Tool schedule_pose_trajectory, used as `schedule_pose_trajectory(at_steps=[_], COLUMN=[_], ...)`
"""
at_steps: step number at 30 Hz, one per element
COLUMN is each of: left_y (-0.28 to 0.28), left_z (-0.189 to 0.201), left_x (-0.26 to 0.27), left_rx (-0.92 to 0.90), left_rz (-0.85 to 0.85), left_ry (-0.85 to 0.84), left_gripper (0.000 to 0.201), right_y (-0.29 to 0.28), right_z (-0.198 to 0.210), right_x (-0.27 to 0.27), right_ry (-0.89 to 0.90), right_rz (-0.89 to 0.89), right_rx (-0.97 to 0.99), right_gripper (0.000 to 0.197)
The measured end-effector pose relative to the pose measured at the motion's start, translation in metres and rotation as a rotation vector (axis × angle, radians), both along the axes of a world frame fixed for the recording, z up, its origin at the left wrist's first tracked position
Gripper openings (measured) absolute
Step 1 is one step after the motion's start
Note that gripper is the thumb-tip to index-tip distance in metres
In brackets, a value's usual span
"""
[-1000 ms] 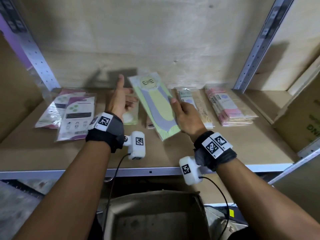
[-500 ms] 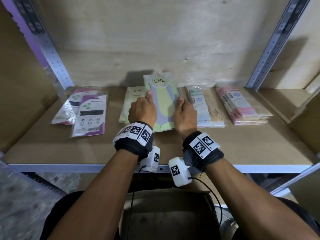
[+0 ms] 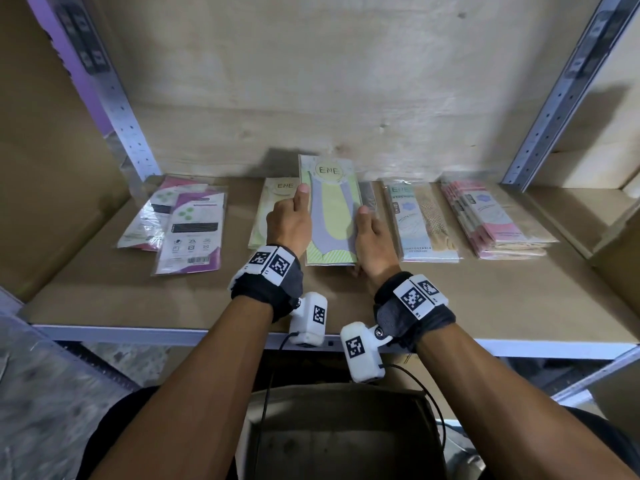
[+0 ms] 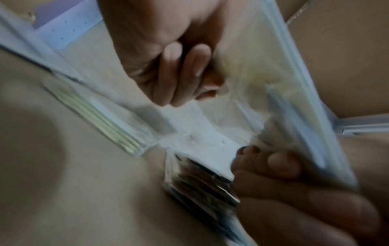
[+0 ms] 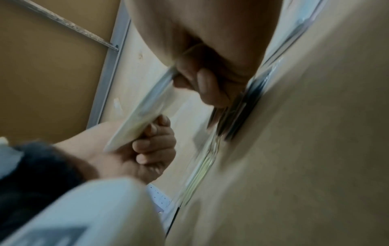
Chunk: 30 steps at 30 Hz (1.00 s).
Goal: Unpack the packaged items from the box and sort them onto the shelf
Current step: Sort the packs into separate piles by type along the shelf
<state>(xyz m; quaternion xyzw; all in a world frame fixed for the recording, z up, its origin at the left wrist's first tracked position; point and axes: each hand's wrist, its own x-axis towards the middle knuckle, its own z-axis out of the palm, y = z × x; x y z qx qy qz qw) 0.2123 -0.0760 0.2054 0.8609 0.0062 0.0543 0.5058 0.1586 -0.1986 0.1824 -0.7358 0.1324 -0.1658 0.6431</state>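
A green and purple ENE sock packet [image 3: 332,216] hovers flat over the middle of the wooden shelf [image 3: 450,299], just above a dark stack [image 3: 369,199]. My left hand [image 3: 291,220] grips its left edge, thumb on top, fingers curled under. My right hand [image 3: 369,237] grips the right edge the same way. The right wrist view shows the packet [image 5: 145,119] edge-on between my right fingers [image 5: 204,84] and my left hand [image 5: 153,146]. The left wrist view is blurred; my curled left fingers [image 4: 185,74] show above the dark stack [image 4: 202,179]. The open cardboard box [image 3: 339,434] sits below the shelf.
Sorted on the shelf are purple and white packets [image 3: 188,233] at the left, a pale yellow ENE packet [image 3: 273,209], a blue and beige packet [image 3: 419,220] and a pink stack [image 3: 485,220]. Metal uprights [image 3: 121,109] stand at both back corners. The shelf's front strip is bare.
A second ago my right hand alone held the packet tilted while my left hand was open. Now both hands grip it, squared up and lower over the middle stack.
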Motion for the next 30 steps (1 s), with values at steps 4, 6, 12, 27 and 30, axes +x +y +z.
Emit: schedule_pose_trajectory(at_steps=[4,6,12,27,30], left_y=[0.019,0.035,0.068,0.093,0.093], left_z=[0.005,0.009,0.017,0.019,0.019], left_x=[0.006,0.007,0.019,0.048,0.048], left_rx=[0.081,0.078,-0.033,0.231,0.299], left_rz=[-0.205,-0.361,-0.358,-0.076,-0.045], left_ry=[0.083,0.148,0.216,0.146,0.138], left_gripper=[0.057,0.046,0.068,0.02,0.013], right_y=[-0.003,-0.005,-0.001,0.046,0.053], right_z=[0.001,0.001,0.021,0.056,0.052], right_x=[-0.002,0.001,0.017,0.092,0.1], right_ry=[0.013,0.034,0.193,0.452,0.485], right_rz=[0.044,0.059,0.261,0.309,0.286], right_rx=[-0.019,-0.03,-0.246,-0.704,-0.767], right_gripper=[0.037,0.032,0.016,0.048,0.06])
